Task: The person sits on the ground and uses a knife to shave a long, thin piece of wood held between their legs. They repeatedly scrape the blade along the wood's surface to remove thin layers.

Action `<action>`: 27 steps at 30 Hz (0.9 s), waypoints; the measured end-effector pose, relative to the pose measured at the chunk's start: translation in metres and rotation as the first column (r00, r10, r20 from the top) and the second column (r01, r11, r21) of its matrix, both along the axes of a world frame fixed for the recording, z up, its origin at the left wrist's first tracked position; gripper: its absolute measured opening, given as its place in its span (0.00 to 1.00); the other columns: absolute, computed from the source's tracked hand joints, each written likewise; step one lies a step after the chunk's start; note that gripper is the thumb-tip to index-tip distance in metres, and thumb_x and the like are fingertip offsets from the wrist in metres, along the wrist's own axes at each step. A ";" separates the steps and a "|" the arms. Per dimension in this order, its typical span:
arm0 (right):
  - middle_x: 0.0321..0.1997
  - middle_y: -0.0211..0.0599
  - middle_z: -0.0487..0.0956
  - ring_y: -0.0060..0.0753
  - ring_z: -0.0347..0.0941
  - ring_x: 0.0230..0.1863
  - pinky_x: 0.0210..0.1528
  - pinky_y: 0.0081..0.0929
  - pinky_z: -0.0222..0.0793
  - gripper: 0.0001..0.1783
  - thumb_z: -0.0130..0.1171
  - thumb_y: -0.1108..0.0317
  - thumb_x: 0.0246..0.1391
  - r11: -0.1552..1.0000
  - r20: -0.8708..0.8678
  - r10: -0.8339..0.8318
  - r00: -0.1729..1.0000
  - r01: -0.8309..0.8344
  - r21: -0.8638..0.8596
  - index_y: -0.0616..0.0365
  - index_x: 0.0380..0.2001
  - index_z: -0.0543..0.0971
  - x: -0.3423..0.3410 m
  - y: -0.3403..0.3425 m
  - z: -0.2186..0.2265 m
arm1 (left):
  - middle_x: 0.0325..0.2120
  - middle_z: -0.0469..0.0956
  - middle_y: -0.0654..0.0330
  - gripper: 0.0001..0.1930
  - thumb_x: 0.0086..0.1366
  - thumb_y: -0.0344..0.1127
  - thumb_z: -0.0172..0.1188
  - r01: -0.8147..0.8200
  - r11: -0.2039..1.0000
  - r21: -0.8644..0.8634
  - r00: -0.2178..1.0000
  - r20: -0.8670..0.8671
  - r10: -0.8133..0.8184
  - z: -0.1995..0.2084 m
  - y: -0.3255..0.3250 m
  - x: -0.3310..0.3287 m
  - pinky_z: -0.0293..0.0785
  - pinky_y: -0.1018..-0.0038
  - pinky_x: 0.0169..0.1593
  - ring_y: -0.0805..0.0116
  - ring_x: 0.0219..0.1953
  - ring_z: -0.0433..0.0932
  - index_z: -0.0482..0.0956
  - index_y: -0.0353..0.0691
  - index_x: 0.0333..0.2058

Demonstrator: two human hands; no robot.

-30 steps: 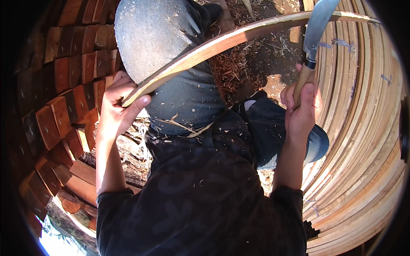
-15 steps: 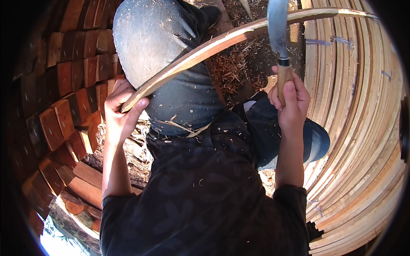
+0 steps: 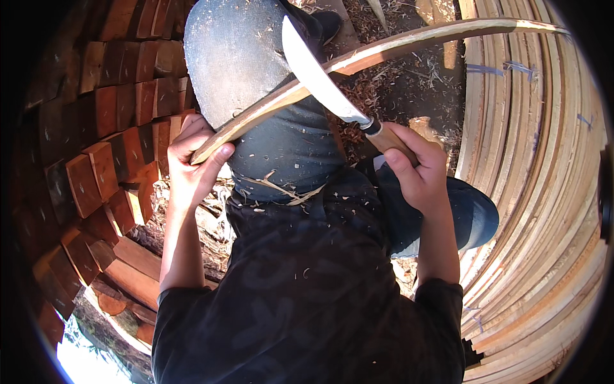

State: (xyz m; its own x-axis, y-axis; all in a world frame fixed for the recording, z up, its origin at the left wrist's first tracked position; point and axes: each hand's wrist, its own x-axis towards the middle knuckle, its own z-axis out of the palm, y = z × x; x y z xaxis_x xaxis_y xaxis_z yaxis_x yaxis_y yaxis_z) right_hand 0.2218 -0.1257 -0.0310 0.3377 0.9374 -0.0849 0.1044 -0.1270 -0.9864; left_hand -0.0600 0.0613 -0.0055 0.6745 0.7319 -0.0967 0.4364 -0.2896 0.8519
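Observation:
My left hand (image 3: 195, 161) grips the near end of a long thin wooden strip (image 3: 409, 43) that bows up and away to the upper right across my raised, jeans-clad knee (image 3: 240, 57). My right hand (image 3: 419, 173) is closed on the wooden handle of a broad-bladed knife (image 3: 316, 73). The blade slants up to the left and lies against the strip just above my knee. Wood shavings speckle my jeans and dark shirt.
Stacked reddish wood blocks (image 3: 96, 160) fill the left side. A big pile of pale curved wooden strips (image 3: 543, 211) lines the right. Shavings and chips cover the ground (image 3: 396, 96) ahead, where a dark shoe (image 3: 329, 22) shows.
The knife swung from upright at the right, leftward and down onto the strip near my knee. My right hand moved in toward the middle. The left hand kept its grip.

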 end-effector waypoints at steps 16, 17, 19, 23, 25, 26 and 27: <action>0.23 0.28 0.69 0.13 0.60 0.20 0.22 0.14 0.55 0.21 0.50 0.63 0.64 0.929 -0.305 -0.370 0.878 0.355 -0.104 0.69 0.54 0.70 0.004 -0.010 -0.006 | 0.20 0.62 0.63 0.16 0.51 0.37 0.66 -0.158 0.987 -0.007 0.979 0.126 0.157 -0.021 -0.014 -0.001 0.57 0.72 0.35 0.67 0.30 0.59 0.70 0.32 0.18; 0.23 0.27 0.68 0.13 0.60 0.20 0.22 0.14 0.55 0.21 0.50 0.64 0.64 0.907 -0.342 -0.415 0.843 0.414 -0.079 0.69 0.54 0.69 0.011 -0.012 -0.007 | 0.20 0.61 0.63 0.16 0.51 0.37 0.66 -0.173 0.984 -0.044 0.980 0.096 0.177 -0.019 -0.013 -0.003 0.57 0.72 0.36 0.67 0.30 0.58 0.69 0.32 0.18; 0.22 0.25 0.68 0.13 0.60 0.19 0.22 0.14 0.56 0.22 0.51 0.65 0.63 0.882 -0.604 -0.331 0.725 0.466 0.076 0.69 0.55 0.68 0.021 -0.015 -0.013 | 0.20 0.61 0.63 0.16 0.51 0.36 0.65 -0.169 0.985 -0.033 0.978 0.122 0.172 -0.023 -0.013 -0.001 0.57 0.72 0.36 0.67 0.30 0.58 0.69 0.32 0.19; 0.23 0.26 0.68 0.13 0.59 0.19 0.22 0.15 0.55 0.23 0.49 0.62 0.65 0.974 -0.281 -0.209 0.937 0.175 -0.141 0.69 0.55 0.68 -0.006 -0.008 -0.003 | 0.20 0.60 0.62 0.17 0.51 0.39 0.64 -0.195 0.980 -0.043 0.970 0.141 0.199 -0.029 -0.013 -0.002 0.56 0.70 0.37 0.67 0.31 0.57 0.69 0.32 0.19; 0.22 0.25 0.68 0.13 0.59 0.19 0.22 0.14 0.55 0.21 0.50 0.64 0.64 0.959 -0.318 -0.285 0.904 0.272 -0.086 0.70 0.54 0.69 0.009 -0.008 -0.005 | 0.20 0.60 0.62 0.18 0.52 0.41 0.64 -0.208 0.977 -0.037 0.958 0.194 0.211 -0.032 -0.015 -0.003 0.55 0.70 0.37 0.67 0.31 0.57 0.69 0.32 0.19; 0.22 0.24 0.67 0.12 0.60 0.19 0.22 0.14 0.55 0.21 0.50 0.65 0.64 0.946 -0.338 -0.319 0.885 0.319 -0.059 0.70 0.53 0.70 0.016 -0.006 -0.007 | 0.20 0.61 0.62 0.18 0.53 0.41 0.64 -0.202 0.979 -0.027 0.960 0.192 0.203 -0.031 -0.014 -0.001 0.56 0.70 0.37 0.67 0.31 0.57 0.69 0.32 0.19; 0.24 0.25 0.68 0.12 0.59 0.19 0.21 0.13 0.53 0.20 0.50 0.65 0.64 0.874 -0.599 -0.370 0.710 0.485 0.035 0.69 0.52 0.71 0.014 -0.001 -0.011 | 0.20 0.61 0.62 0.18 0.53 0.41 0.64 -0.189 0.982 -0.018 0.964 0.185 0.189 -0.029 -0.013 0.001 0.56 0.70 0.37 0.66 0.31 0.57 0.70 0.32 0.19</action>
